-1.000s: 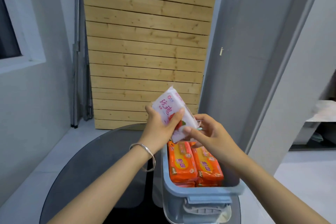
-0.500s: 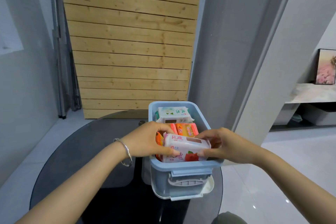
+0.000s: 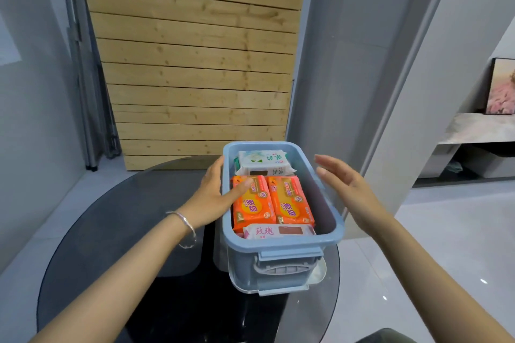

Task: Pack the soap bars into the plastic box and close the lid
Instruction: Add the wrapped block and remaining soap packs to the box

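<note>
Soap bars [image 3: 271,200] fill the plastic box [image 3: 281,245]; both hands, left [image 3: 214,195] and right [image 3: 344,189], released, flank it.

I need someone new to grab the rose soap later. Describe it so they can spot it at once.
On the round dark glass table stands a blue plastic box with no lid on. Inside, at the end nearest the person, the rose soap bar lies just behind the rim above the handle. Unlike the two orange bars beside it and the white-and-green bar at the far end, its wrapper is white with pink characters.
</note>
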